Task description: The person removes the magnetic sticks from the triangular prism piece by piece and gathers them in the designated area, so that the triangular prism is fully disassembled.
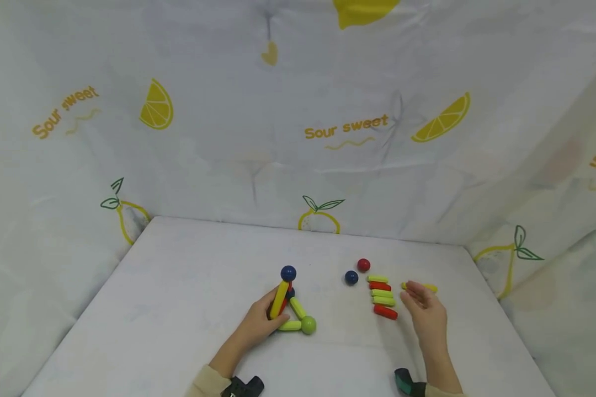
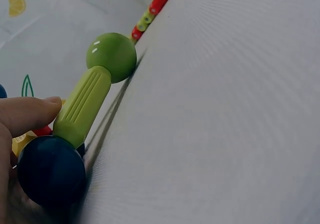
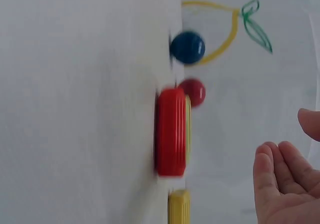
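Note:
My left hand (image 1: 258, 322) grips a small frame built of toy rods and balls, thumb at its near side. A yellow rod (image 1: 279, 300) leans up from it, with a blue ball (image 1: 288, 273) at the top. Two lime rods (image 1: 298, 308) meet at a green ball (image 1: 308, 325) low on the right. In the left wrist view, the thumb lies against a lime rod (image 2: 82, 107) between the green ball and a dark blue ball (image 2: 51, 171). Holding nothing, my right hand (image 1: 429, 322) hovers with fingers extended close by a loose yellow rod (image 1: 431, 288), which it partly hides.
Left of the right hand, several lime and red rods lie in a column, a red rod (image 1: 386, 312) nearest me. Behind them sit a loose blue ball (image 1: 351, 277) and a red ball (image 1: 363, 265). A lemon-print cloth (image 1: 203, 165) hangs behind the white table (image 1: 179, 275).

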Motion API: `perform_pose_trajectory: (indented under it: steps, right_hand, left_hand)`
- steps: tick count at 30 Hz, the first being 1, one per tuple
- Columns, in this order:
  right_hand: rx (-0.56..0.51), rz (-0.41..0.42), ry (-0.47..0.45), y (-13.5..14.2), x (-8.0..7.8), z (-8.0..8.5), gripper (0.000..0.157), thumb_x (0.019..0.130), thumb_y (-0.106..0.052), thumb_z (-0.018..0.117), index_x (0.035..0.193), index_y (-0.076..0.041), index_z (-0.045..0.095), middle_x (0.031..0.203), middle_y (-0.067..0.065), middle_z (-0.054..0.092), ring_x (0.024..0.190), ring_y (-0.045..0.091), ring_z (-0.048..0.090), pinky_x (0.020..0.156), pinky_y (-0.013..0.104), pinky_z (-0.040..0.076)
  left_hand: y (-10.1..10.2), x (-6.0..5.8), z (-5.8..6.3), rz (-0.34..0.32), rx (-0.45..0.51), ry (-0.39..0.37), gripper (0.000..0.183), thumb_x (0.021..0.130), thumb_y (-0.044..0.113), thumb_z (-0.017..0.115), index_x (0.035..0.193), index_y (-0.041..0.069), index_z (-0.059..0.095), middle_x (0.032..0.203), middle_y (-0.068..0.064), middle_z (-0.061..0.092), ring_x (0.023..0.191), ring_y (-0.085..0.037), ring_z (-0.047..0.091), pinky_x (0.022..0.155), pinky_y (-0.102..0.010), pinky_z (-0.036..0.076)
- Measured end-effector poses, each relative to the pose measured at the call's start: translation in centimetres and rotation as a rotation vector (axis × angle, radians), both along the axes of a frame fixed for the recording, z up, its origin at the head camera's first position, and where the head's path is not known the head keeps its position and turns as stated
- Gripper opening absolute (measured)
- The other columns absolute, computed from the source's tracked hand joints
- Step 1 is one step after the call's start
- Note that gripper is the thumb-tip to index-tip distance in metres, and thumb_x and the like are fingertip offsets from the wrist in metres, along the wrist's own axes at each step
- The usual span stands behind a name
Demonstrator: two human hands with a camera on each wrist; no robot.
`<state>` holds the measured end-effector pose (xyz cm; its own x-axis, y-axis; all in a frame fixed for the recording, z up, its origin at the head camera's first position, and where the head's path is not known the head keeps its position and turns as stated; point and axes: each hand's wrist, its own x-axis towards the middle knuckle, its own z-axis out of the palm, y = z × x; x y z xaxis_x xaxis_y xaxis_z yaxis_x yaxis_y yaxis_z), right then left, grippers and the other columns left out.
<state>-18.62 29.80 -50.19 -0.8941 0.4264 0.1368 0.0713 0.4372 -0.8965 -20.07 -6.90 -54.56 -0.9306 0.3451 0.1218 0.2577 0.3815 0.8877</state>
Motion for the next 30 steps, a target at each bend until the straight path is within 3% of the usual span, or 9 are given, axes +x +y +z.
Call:
perform_pose_trajectory:
  steps: [2,4,7,10,16,20,24,30]
  right_hand:
    - [-0.075,0.121,-0.031,-2.3,0.4,0.5,0.043,0.091,-0.026,0.064,0.127,-0.004,0.056,0.123,0.011,0.060,0.098,-0.003,0.055,0.077,0.004,0.048]
    - [-0.183,0.213,-0.105,-4.8,0.8,1.4,0.043,0.091,-0.019,0.063,0.129,-0.002,0.053,0.129,0.016,0.057,0.105,0.003,0.057,0.081,0.008,0.049]
    - [-0.314,0.296,-0.196,-7.6,1.0,1.6,0.040,0.091,-0.011,0.063,0.129,-0.002,0.053,0.131,0.018,0.056,0.111,0.015,0.060,0.086,0.014,0.052]
    - [-0.362,0.353,-0.246,-9.8,1.1,1.2,0.037,0.089,-0.010,0.065,0.125,-0.003,0.057,0.127,0.016,0.060,0.113,0.022,0.061,0.089,0.021,0.053]
    - [-0.279,0.602,-0.295,-12.6,1.2,0.6,0.042,0.088,-0.018,0.066,0.125,0.000,0.056,0.128,0.018,0.059,0.117,0.030,0.057,0.094,0.036,0.053]
    - [-0.198,0.726,-0.303,-13.6,1.1,-0.2,0.046,0.086,-0.021,0.069,0.125,0.001,0.056,0.127,0.019,0.059,0.116,0.031,0.058,0.094,0.036,0.053]
    - [-0.117,0.751,-0.311,-14.2,1.0,-1.3,0.048,0.082,-0.020,0.073,0.123,-0.004,0.057,0.126,0.016,0.059,0.116,0.029,0.058,0.091,0.029,0.053]
    - [0.105,0.683,-0.221,-15.0,1.2,-2.4,0.044,0.076,-0.021,0.078,0.114,-0.011,0.057,0.118,0.007,0.061,0.111,0.024,0.059,0.091,0.033,0.053]
  left_hand:
    - [-0.1,0.0,0.1,-0.001,-0.001,0.006,0.069,0.088,0.029,0.066,0.146,0.008,0.034,0.143,-0.010,0.047,0.122,-0.023,0.051,0.105,-0.050,0.041]
    - [-0.1,0.1,0.1,-0.003,-0.007,0.013,0.070,0.088,0.030,0.066,0.146,0.008,0.034,0.144,-0.010,0.046,0.125,-0.025,0.050,0.106,-0.052,0.039]
    - [-0.1,0.2,0.1,-0.008,-0.015,0.006,0.073,0.087,0.032,0.066,0.147,0.008,0.033,0.146,-0.011,0.043,0.130,-0.028,0.046,0.108,-0.054,0.036]
    - [-0.1,0.2,0.2,-0.014,-0.032,-0.011,0.077,0.085,0.035,0.068,0.148,0.009,0.031,0.148,-0.011,0.040,0.135,-0.029,0.041,0.110,-0.055,0.033]
    - [-0.1,0.2,0.3,-0.038,-0.038,-0.026,0.088,0.080,0.043,0.072,0.150,0.012,0.027,0.151,-0.009,0.037,0.138,-0.029,0.035,0.112,-0.055,0.028]
    - [0.0,0.2,0.3,-0.045,-0.030,-0.021,0.091,0.079,0.046,0.073,0.150,0.014,0.026,0.151,-0.008,0.036,0.139,-0.028,0.034,0.113,-0.054,0.027]
    - [0.2,0.3,0.3,-0.058,-0.016,-0.012,0.091,0.080,0.045,0.072,0.151,0.015,0.023,0.152,-0.007,0.034,0.140,-0.027,0.033,0.114,-0.054,0.026]
    - [0.2,0.3,0.5,-0.052,-0.005,-0.013,0.091,0.080,0.043,0.072,0.151,0.017,0.021,0.153,-0.006,0.034,0.140,-0.027,0.033,0.113,-0.054,0.026]
